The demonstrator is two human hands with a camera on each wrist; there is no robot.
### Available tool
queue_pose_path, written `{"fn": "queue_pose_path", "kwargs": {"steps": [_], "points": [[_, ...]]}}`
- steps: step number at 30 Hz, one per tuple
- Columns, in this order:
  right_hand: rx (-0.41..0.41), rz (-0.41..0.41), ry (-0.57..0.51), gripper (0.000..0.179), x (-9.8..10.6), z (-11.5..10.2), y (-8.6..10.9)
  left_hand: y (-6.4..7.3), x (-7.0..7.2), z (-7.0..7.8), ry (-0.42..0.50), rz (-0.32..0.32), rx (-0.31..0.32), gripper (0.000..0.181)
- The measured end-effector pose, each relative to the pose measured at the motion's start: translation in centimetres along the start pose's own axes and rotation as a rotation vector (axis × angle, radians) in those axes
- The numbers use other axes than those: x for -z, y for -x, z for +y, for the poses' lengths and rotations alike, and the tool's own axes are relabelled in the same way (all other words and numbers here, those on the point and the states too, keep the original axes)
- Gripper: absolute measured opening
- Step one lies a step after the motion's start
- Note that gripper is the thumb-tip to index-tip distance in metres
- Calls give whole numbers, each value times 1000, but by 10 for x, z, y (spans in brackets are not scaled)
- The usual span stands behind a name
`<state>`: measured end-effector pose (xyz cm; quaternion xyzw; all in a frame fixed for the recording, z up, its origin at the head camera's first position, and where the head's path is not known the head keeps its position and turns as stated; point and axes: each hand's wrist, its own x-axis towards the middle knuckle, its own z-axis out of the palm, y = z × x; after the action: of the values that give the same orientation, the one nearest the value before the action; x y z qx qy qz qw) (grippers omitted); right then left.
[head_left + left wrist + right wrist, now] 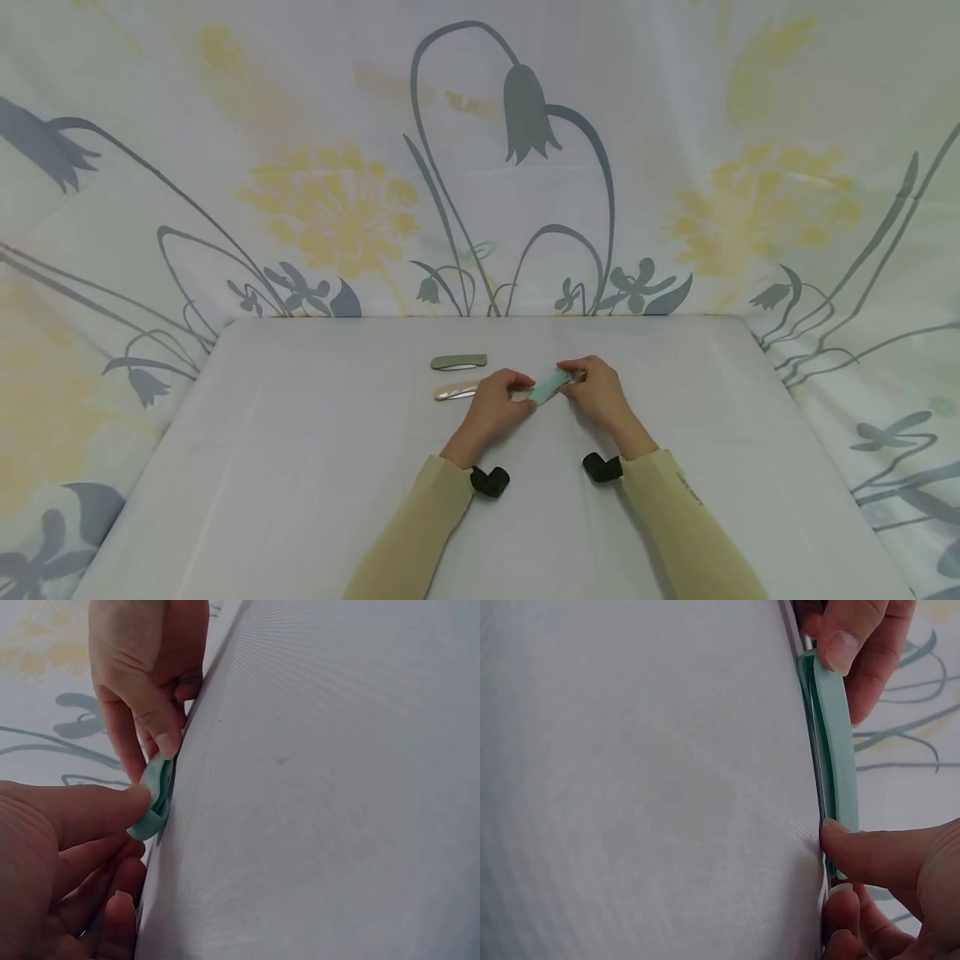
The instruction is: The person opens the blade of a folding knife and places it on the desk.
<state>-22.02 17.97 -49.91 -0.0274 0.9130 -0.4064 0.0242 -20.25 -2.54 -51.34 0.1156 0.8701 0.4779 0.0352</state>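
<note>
A mint-green folding pocket knife [550,387] lies aslant between both hands, low over the white table. At its near left end, my left hand [497,408] pinches it between thumb and fingers. My right hand [597,392] pinches the far right end. The right wrist view shows the knife's handle [837,742] edge-on, with a dark slot along its length and the thumbs on each end. Beyond my left hand is a tan folding knife [453,391], partly covered by that hand. Behind it lies an olive-green folding knife [459,362], its blade folded along the handle.
The white-covered table [315,450] spreads around the hands. A flower-printed cloth [480,192] hangs along its back edge and sides. Black wrist devices [490,482] sit at the sleeve cuffs.
</note>
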Motion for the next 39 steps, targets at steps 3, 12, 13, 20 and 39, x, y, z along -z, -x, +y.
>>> {"fn": "queue_pose_path", "kwargs": {"steps": [3, 12, 13, 20, 39], "points": [[10, -14, 16, 34, 3, 0, 0, -2, -1, 1, -10, -10, -10, 25], [24, -49, 28, 27, 9, 1, -1, -4, -3, 3, -9, -1, -5, 20], [23, -55, 25, 26, 10, 1, -1, -3, -4, 3, -1, 9, 3, 19], [16, -111, -2, 21, 15, 2, 2, -2, -5, 3, 22, 90, 34, 18], [64, -177, -216, 21, 33, -11, 27, 16, 19, 28, -22, 1, 23, 12]]}}
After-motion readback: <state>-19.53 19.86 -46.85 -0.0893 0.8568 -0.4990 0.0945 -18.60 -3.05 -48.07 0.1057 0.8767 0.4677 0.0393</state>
